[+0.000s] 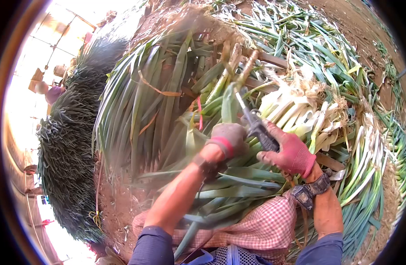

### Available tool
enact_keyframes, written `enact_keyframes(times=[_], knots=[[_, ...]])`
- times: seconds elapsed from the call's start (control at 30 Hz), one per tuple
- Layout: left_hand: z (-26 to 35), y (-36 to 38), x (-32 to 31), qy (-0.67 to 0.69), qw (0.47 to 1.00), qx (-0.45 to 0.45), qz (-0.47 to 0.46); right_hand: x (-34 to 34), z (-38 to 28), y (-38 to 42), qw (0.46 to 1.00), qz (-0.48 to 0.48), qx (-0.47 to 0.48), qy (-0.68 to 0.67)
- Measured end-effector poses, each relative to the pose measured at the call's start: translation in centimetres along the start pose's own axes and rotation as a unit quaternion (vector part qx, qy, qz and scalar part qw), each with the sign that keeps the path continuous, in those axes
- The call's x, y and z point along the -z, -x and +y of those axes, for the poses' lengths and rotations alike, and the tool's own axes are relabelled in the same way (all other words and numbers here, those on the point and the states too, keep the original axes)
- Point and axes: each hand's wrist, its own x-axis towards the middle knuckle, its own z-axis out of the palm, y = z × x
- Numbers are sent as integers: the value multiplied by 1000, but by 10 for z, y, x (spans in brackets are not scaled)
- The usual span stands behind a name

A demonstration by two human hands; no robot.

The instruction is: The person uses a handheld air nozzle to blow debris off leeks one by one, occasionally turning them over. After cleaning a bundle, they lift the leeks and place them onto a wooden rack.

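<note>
1. In the head view, the left hand [229,136], gloved, is curled around a leek [230,108], whose blurred upper part rises in front of the fist.
2. The right hand [292,152], in a pink glove, wraps the grip of a black nozzle gun [261,131]; its metal tip points at the leek, though blur hides whether they touch.
3. The leek looks light, firm along the stalk, floppy and easily torn in the leaves, perhaps slippery; the thick stalk seems the best hold.
4. A pale-stalked leek pile [293,110] lies just beside the right hand.
5. Below is bare dirt ground [117,201]; a dark green stack [70,145] stands at picture left, before a bright, washed-out background.
</note>
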Motion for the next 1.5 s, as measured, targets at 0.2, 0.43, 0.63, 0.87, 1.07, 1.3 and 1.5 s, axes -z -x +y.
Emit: enact_keyframes(times=[0.2, 0.43, 0.63, 0.87, 1.07, 1.3, 1.5], knots=[[-41, -6, 33, 135, 973, 60, 176, -3, 0, -18, 996, 40, -79, 27], [-65, -42, 0, 10, 921, 66, 384, -6, 3, -45, 992, -12, -72, 99], [-68, -53, -7, -54, 913, 43, 402, -2, -2, -70, 993, -31, -69, 85], [-59, -72, -2, -130, 923, 90, 351, 10, 14, -139, 978, 59, -114, 165], [-51, -92, 12, -146, 935, 143, 288, 23, 19, -188, 964, 86, -137, 210], [-54, -111, 10, -138, 941, 162, 263, 11, 22, -124, 985, 15, -136, 110], [-56, -113, 12, -128, 952, 170, 220, 5, 23, -114, 982, 11, -133, 131]])
